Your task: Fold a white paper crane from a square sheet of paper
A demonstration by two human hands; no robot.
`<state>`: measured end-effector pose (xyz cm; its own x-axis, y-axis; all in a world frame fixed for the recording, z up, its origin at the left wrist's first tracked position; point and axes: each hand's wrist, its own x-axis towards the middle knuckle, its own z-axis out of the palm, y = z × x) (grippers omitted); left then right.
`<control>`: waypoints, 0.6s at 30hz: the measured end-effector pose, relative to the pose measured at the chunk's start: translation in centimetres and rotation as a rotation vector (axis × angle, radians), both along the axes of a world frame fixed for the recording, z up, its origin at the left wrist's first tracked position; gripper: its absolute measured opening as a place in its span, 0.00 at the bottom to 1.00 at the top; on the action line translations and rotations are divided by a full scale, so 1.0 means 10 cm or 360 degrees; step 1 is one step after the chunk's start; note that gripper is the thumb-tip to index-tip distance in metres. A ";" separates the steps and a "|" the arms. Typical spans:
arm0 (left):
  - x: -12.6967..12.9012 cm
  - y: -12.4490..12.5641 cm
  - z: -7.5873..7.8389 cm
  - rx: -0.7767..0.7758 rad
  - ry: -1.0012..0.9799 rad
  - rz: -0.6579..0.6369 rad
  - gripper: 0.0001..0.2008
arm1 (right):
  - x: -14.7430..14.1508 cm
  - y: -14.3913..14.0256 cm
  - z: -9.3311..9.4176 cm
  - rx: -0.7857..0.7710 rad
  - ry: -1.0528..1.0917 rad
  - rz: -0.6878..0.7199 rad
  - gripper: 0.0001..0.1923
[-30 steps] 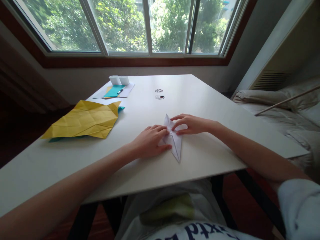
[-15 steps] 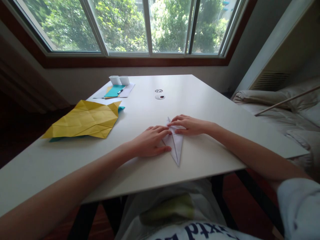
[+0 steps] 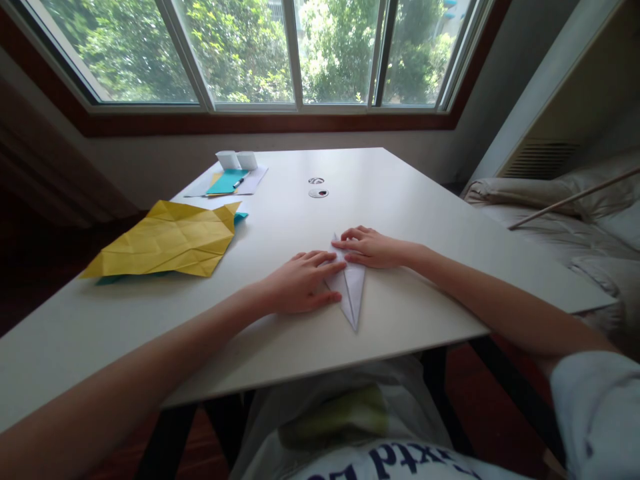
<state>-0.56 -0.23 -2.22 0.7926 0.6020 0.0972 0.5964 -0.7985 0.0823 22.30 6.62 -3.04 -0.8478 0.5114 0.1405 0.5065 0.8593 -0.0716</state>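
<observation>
A white folded paper, long and pointed toward me, lies flat on the white table near its front edge. My left hand rests palm down on the paper's left side, fingers spread and pressing it. My right hand lies over the paper's far end, fingertips pressing near the middle crease next to the left fingertips. Most of the paper's upper half is hidden under both hands.
A large creased yellow sheet lies at the left over a teal sheet. Farther back are papers with a teal sheet and a pen, two small white boxes, and two round table fittings. Bedding lies to the right.
My right hand has slid inward and down onto the paper's far end, flattening the right flap. The left hand has stayed in place. The view has shifted slightly.
</observation>
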 end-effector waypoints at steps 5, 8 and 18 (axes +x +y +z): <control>0.01 -0.01 0.01 0.0022 -0.0008 0.0005 0.28 | -0.03 -0.02 0.00 0.0020 -0.0011 -0.0073 0.23; 0.01 -0.02 0.01 0.0023 -0.0011 0.0008 0.28 | -0.03 -0.03 0.01 0.0008 0.0019 -0.0101 0.23; 0.01 -0.01 0.01 0.0023 0.0016 0.0010 0.29 | -0.03 0.02 -0.04 0.0025 0.0093 -0.0177 0.26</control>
<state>-0.50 -0.37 -2.15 0.7899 0.6053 0.0978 0.6020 -0.7959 0.0645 21.96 6.84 -3.44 -0.7761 0.5991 0.1967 0.5940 0.7993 -0.0909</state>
